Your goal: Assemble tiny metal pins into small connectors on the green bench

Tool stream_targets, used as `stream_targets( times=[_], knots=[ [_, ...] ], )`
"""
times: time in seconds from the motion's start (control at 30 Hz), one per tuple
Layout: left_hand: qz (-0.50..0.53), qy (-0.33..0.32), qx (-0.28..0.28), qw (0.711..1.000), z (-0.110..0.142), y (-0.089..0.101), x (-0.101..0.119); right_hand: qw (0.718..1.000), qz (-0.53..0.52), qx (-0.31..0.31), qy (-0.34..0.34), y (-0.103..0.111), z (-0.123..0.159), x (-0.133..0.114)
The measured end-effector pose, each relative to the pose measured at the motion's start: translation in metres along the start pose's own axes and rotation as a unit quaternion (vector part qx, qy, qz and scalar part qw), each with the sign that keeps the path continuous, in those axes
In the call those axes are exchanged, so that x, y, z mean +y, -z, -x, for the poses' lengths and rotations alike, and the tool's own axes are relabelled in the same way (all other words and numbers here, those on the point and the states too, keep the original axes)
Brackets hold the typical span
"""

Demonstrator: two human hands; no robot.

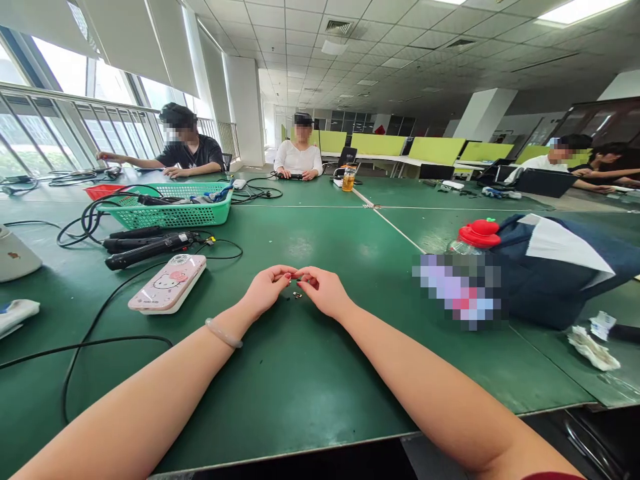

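Observation:
My left hand and my right hand meet fingertip to fingertip just above the green table. Both are closed in a pinch. Whatever lies between the fingers is too small and too hidden to make out. Directly below the fingertips a tiny metallic piece rests on the tabletop, with dark specks beside it. A pale bangle circles my left wrist. Left of that hand lies a pink phone-shaped object with a cartoon cat on it.
Black rod-like devices with cables and a green basket occupy the left. To the right stand a red-lidded bottle and a dark blue bag; crumpled tissue lies near the edge. Several people sit around the table.

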State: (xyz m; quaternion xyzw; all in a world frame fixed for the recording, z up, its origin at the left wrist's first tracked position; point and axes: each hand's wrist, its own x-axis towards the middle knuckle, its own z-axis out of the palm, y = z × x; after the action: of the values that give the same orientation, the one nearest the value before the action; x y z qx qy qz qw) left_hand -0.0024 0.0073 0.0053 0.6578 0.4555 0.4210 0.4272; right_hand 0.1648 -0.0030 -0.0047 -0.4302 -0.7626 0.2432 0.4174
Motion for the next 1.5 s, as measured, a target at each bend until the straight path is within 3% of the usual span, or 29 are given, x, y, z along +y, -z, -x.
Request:
stream_targets(
  times=[0.2,0.47,0.77,0.93,1.23,1.5],
  knots=[
    [-0.109,0.01,0.017,0.994,-0.004,0.002,-0.01,1.0,-0.008,0.004,-0.03,0.001,-0.001,0.003],
    [-0.102,0.025,0.044,0.993,-0.003,0.004,-0.009,1.0,0.016,0.008,-0.024,-0.001,-0.002,0.002],
    [-0.039,0.0,-0.004,0.999,-0.001,0.001,-0.01,0.986,-0.125,0.019,-0.109,-0.003,-0.003,0.003],
    [-0.006,-0.001,-0.03,1.0,0.002,-0.002,-0.004,0.983,-0.134,0.041,-0.121,-0.003,-0.005,0.005],
    [-0.025,-0.023,-0.055,0.998,0.002,-0.002,-0.004,0.981,-0.143,0.044,-0.124,-0.003,-0.004,0.005],
    [-0.112,-0.052,-0.025,0.992,0.003,-0.002,-0.005,0.982,-0.125,0.044,-0.132,-0.003,-0.003,0.002]
  ],
)
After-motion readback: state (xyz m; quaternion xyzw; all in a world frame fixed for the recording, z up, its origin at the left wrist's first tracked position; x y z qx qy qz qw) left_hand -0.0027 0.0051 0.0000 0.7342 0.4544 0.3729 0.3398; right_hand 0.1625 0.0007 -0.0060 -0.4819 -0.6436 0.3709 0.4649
